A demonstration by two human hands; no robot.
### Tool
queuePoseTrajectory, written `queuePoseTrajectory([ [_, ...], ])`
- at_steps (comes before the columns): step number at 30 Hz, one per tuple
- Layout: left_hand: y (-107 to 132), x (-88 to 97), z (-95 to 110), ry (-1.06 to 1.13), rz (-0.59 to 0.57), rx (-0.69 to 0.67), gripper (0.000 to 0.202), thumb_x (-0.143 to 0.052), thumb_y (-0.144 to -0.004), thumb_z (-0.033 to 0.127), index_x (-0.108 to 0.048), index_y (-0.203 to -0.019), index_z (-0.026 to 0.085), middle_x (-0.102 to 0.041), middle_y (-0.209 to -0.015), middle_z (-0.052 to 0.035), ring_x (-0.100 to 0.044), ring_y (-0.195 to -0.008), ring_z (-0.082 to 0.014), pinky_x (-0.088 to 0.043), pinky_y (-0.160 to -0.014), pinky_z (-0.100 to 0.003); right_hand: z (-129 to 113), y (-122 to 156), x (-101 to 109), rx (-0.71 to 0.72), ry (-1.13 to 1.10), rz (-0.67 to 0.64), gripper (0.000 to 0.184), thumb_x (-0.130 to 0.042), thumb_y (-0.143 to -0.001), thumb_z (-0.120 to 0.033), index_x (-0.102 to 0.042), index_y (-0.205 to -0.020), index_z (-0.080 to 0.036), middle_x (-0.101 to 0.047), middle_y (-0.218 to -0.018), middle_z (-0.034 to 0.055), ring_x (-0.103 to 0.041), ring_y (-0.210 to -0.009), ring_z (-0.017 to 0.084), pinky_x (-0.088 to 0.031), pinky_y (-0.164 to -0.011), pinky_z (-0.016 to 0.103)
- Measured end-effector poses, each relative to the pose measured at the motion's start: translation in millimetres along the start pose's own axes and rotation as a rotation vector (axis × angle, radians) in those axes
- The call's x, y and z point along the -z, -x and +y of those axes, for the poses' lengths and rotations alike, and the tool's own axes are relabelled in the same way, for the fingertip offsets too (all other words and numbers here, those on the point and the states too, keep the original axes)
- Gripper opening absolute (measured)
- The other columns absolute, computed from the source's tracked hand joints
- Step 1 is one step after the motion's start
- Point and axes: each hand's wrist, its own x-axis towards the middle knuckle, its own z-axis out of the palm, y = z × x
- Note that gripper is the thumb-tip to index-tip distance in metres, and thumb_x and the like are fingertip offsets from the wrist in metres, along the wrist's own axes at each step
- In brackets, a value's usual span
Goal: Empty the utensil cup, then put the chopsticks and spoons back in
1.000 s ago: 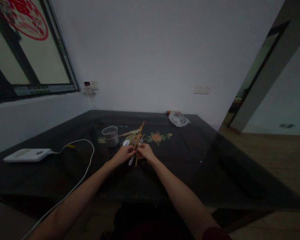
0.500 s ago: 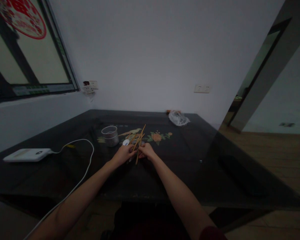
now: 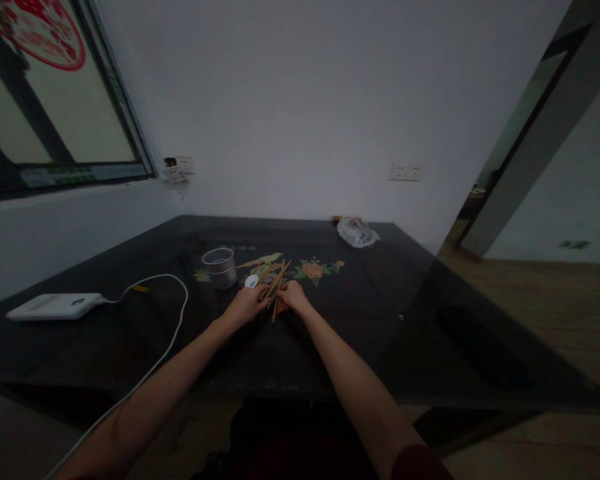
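My left hand [image 3: 247, 303] and my right hand [image 3: 293, 297] meet near the middle of the dark table, fingers closed around several thin wooden chopsticks [image 3: 276, 280]. The sticks cross each other at different angles, and their lower parts are partly hidden by my fingers. Just beyond my left hand is a small white round object [image 3: 251, 281], its kind unclear. A clear plastic cup [image 3: 220, 269] stands upright to the left of the sticks.
On the dark glossy table [image 3: 360, 347], a white power bank [image 3: 55, 306] lies left, its white cable [image 3: 183, 313] running past my left forearm. A crumpled clear plastic bag [image 3: 357, 233] sits at the back. A dark flat object [image 3: 480, 343] lies right.
The long chopstick that stuck up highest between my hands now reaches less far up. Both hands stay close together on the sticks. The view has tilted slightly.
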Motion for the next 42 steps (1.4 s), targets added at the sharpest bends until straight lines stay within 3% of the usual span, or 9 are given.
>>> queuePoseTrajectory([
  [14,1.6,7.5,2.8,-0.072,-0.012,0.045,0.035,-0.051,-0.086,0.033,-0.059,-0.117,0.019,-0.069,-0.083,-0.0059,-0.064,-0.074,-0.0175,-0.038,-0.059,-0.021,0.4,5.7,3.0,-0.039,-0.017,-0.033,0.017,-0.062,-0.075,-0.02,-0.069,-0.09,-0.019,-0.071,-0.071,0.0032,-0.069,-0.067,0.016,-0.052,-0.062,0.021],
  [21,2.8,8.7,7.9,-0.14,-0.016,0.051,0.033,-0.048,-0.088,0.032,-0.059,-0.116,0.02,-0.07,-0.093,-0.0081,-0.066,-0.084,-0.0201,-0.043,-0.067,-0.023,1.0,8.3,15.1,-0.041,0.086,0.038,0.032,-0.062,-0.072,-0.017,-0.064,-0.105,-0.018,-0.072,-0.082,0.0061,-0.07,-0.076,0.019,-0.05,-0.064,0.021],
  [32,6.1,10.3,19.7,-0.329,-0.082,0.068,0.026,-0.044,-0.089,0.03,-0.057,-0.11,0.02,-0.065,-0.109,-0.0111,-0.064,-0.095,-0.0244,-0.048,-0.076,-0.03,-6.1,17.5,18.5,0.074,0.264,0.035,0.031,-0.059,-0.074,-0.017,-0.065,-0.104,-0.023,-0.071,-0.097,0.0051,-0.067,-0.093,0.021,-0.048,-0.073,0.023],
  [42,7.4,11.9,25.3,-0.3,-0.105,0.085,0.025,-0.045,-0.089,0.03,-0.058,-0.107,0.02,-0.065,-0.108,-0.0123,-0.063,-0.098,-0.0252,-0.048,-0.079,-0.033,-8.4,21.0,19.8,0.086,0.268,0.01,0.027,-0.06,-0.074,-0.017,-0.065,-0.1,-0.02,-0.072,-0.088,0.0056,-0.069,-0.08,0.019,-0.048,-0.065,0.022],
])
